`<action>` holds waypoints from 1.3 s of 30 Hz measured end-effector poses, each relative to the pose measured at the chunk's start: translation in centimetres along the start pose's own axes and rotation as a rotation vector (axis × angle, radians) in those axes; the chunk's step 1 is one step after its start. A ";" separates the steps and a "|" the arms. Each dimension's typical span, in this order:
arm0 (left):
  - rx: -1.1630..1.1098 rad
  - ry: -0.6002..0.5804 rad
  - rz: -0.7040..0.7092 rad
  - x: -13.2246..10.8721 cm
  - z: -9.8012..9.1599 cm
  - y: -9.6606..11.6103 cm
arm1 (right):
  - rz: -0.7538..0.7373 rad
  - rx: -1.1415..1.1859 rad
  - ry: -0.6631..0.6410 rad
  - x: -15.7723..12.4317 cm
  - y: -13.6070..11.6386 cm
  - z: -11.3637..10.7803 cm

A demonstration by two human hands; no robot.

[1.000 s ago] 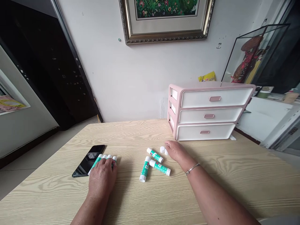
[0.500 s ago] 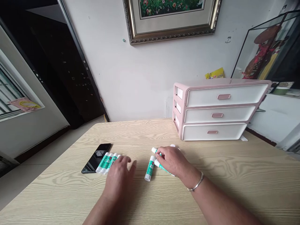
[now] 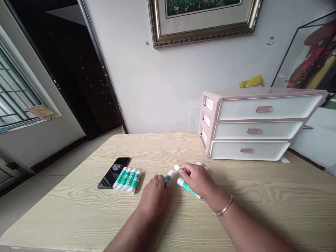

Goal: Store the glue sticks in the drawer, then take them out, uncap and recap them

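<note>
Several green-and-white glue sticks (image 3: 127, 179) lie side by side on the light wooden table (image 3: 78, 217), next to a black phone (image 3: 113, 173). My left hand (image 3: 154, 196) rests with its fingers closed over another glue stick (image 3: 169, 176) in the middle of the table. My right hand (image 3: 198, 180) pinches the white end of a glue stick (image 3: 178, 168) just right of it. One more glue stick (image 3: 188, 188) lies beside and partly under my right hand. Small white caps (image 3: 199, 164) show behind the right hand.
A pink and white three-drawer organizer (image 3: 259, 126) stands at the back right of the table, all drawers closed. A framed picture (image 3: 204, 21) hangs on the wall. A dark doorway (image 3: 65, 70) and a window lie to the left.
My left hand has left the row of glue sticks by the phone and moved right onto a stick in the middle. My right hand has moved from the caps onto a stick. The camera panned left.
</note>
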State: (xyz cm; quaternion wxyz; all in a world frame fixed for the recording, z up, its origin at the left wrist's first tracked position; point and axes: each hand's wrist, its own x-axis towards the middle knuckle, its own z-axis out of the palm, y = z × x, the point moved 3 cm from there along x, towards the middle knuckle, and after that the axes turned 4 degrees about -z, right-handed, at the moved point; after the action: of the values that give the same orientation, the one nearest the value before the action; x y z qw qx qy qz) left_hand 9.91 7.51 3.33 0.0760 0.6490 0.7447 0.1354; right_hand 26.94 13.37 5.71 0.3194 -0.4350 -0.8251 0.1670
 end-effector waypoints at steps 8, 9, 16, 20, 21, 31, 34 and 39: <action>-0.265 0.229 0.311 -0.5 2.1 -1.4 | -0.008 0.216 0.032 -0.6 -0.1 0.7; -0.280 0.224 0.352 -0.7 2.3 -1.1 | -0.019 0.224 0.019 -0.7 -0.3 0.9; -0.328 0.121 0.397 -1.5 1.9 0.8 | -0.013 0.169 0.017 -1.4 -2.1 2.2; -0.444 -0.069 0.363 -1.9 1.2 1.3 | -0.015 0.201 0.006 -1.7 -2.2 2.5; -0.503 -0.126 0.370 -2.0 1.0 1.3 | -0.013 0.223 -0.005 -1.8 -2.2 2.5; -0.977 -0.544 0.365 -2.6 0.0 0.8 | -0.086 0.395 -0.100 -2.1 -3.1 2.0; -1.128 -0.702 0.265 -2.8 0.6 0.8 | -0.102 0.461 -0.133 -2.4 -3.9 1.6; -1.321 -0.821 0.135 -4.2 1.2 0.9 | -0.195 0.494 -0.183 -2.8 -3.9 1.6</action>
State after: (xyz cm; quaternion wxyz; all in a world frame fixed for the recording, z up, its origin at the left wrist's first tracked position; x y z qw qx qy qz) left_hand 11.70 3.61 2.21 0.7079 0.5111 0.3809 0.3043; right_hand 24.65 8.82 5.64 0.3543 -0.2458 -0.8229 0.3701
